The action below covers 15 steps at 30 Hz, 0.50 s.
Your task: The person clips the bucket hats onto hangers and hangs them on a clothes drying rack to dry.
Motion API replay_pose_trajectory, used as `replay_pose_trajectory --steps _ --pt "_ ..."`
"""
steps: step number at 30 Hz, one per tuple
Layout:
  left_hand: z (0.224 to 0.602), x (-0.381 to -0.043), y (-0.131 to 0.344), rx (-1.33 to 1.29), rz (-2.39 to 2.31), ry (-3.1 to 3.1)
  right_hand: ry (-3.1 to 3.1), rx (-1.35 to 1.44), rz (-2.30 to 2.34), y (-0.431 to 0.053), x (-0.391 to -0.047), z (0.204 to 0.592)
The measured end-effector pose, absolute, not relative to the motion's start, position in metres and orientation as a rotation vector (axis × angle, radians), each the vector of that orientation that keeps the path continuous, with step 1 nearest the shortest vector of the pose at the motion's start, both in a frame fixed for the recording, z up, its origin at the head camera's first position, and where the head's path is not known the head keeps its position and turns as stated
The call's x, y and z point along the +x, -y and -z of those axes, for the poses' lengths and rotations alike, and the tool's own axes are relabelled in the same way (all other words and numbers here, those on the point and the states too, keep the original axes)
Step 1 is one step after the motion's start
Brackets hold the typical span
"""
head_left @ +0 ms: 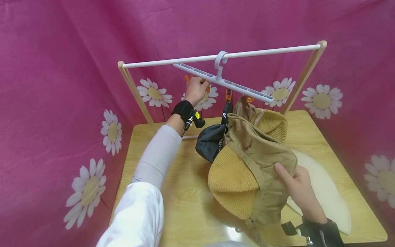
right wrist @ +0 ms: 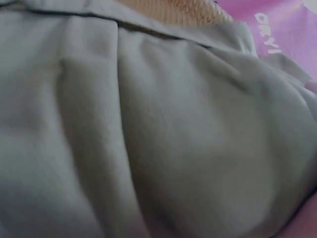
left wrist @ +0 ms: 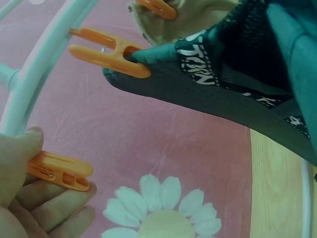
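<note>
- Two hands, head view: left hand (head_left: 196,91) raised at the left half of a white hanger (head_left: 219,80); right hand (head_left: 300,187), near right, clamped on khaki cloth (head_left: 262,147), thumb on top, other fingers hidden behind.
- Khaki cloth: soft, creased, stitched, right of centre above the tabletop; coarse mustard knit (head_left: 234,178) bulges out at its left and far right.
- Hanger: slotted plastic, hooked on a smooth white rod (head_left: 160,62), slanting; its right end, nearer, stands free of the wooden right upright (head_left: 303,77).
- Black cap (head_left: 210,140): rounded, hanging far left of the khaki cloth.
- Tabletop (head_left: 185,192): pale wood grain, rounded corners, bare stretch at left; cream curved piece (head_left: 324,195) at right.
- Left wrist view: thumb and fingers pinched on an orange clip (left wrist: 64,171), beside the hanger; open gap between it and a second clip (left wrist: 111,53) gripping the cap's edge.
- Right wrist view: khaki folds nearly fill the frame, knit beyond the far hem; fingers barely visible.
</note>
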<state>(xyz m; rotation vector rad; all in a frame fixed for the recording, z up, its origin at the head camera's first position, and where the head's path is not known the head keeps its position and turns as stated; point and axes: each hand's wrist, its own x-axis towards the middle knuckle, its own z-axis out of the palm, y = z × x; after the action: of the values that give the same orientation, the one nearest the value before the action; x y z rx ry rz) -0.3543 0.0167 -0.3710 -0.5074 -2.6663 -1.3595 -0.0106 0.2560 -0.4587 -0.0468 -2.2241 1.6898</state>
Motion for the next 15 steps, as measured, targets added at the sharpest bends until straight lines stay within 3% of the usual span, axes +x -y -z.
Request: replay_pose_trajectory --steps 9,15 --pt "0.359 -0.355 -0.009 -0.43 1.35 2.76 2.094 0.255 -1.934 -0.218 -0.038 0.485" --pt "0.353 -0.356 -0.003 -0.403 1.357 2.786 2.145 0.301 -1.969 -0.186 -0.048 0.5"
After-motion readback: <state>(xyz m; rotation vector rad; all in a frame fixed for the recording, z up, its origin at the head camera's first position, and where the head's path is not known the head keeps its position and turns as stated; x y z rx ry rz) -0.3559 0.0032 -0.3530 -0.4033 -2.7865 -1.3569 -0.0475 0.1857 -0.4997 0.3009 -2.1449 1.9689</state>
